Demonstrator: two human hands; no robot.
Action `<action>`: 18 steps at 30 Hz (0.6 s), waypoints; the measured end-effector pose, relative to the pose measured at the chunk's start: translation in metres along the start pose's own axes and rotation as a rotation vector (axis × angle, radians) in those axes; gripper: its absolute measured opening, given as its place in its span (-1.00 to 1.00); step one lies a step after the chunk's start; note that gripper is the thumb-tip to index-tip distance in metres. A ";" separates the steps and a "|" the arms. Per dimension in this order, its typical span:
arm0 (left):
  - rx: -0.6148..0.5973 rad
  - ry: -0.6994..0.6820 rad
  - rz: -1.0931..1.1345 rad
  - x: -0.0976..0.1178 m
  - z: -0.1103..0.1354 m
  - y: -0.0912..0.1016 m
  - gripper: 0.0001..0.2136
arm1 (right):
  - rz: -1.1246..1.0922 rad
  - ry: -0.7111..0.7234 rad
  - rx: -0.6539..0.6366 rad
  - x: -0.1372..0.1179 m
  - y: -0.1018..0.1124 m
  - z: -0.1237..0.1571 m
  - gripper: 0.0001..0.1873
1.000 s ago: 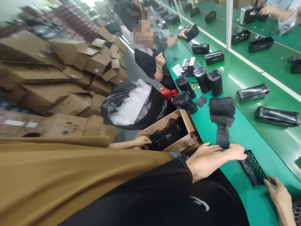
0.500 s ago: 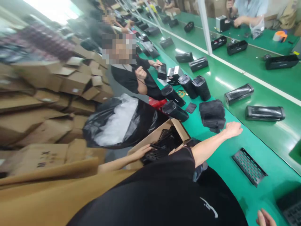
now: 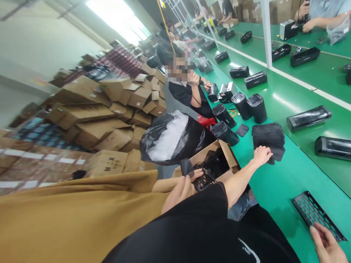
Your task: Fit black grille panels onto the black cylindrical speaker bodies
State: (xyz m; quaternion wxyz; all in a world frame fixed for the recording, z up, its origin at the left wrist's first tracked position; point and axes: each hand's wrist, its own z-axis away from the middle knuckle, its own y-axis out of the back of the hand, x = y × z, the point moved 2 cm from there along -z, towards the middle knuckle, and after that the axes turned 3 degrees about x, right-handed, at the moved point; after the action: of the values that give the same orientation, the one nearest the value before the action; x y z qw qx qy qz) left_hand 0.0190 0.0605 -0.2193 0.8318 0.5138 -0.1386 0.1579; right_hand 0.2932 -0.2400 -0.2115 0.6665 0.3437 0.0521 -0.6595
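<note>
My left hand (image 3: 262, 155) rests on the near edge of a stack of black cloth pieces (image 3: 268, 137), its fingers bent slightly and apart. At the lower right, my right hand (image 3: 326, 241) pinches the near edge of a black perforated grille (image 3: 315, 210) between thumb and fingers. The grille lies tilted on the green table (image 3: 285, 190). Beside my left arm, a co-worker in mustard has one hand (image 3: 196, 175) on another perforated grille (image 3: 203, 180), and the other hand (image 3: 181, 190) holds a dark strip (image 3: 187, 167).
An open carton (image 3: 231, 151) of black parts stands left of the table. Several black speaker housings (image 3: 225, 133) stand on the table; others lie on the green line (image 3: 308, 118). A black bag (image 3: 153, 142) with white contents and piled cartons (image 3: 106, 135) are further left.
My left hand has moved left onto the cloth stack. My right hand has come up to the grille and taken hold of its edge. The co-worker's second hand has come into view with the strip.
</note>
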 end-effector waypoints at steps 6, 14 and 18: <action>-0.183 -0.146 0.324 0.036 0.022 -0.001 -0.64 | -0.338 0.110 -0.003 -0.092 -0.014 -0.019 0.03; -0.710 -0.173 0.944 0.113 0.083 -0.029 -0.30 | -0.658 0.090 -0.123 -0.104 -0.017 -0.019 -0.26; -0.725 -0.055 0.919 0.116 0.087 -0.041 -0.28 | -0.768 0.020 0.027 -0.072 0.006 0.000 -0.35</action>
State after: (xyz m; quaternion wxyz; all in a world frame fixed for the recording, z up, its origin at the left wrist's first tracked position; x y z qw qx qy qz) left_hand 0.1352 -0.0212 -0.1687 0.7967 0.0875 -0.4139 0.4317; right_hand 0.2900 -0.1805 -0.1712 0.3656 0.3143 0.1748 -0.8585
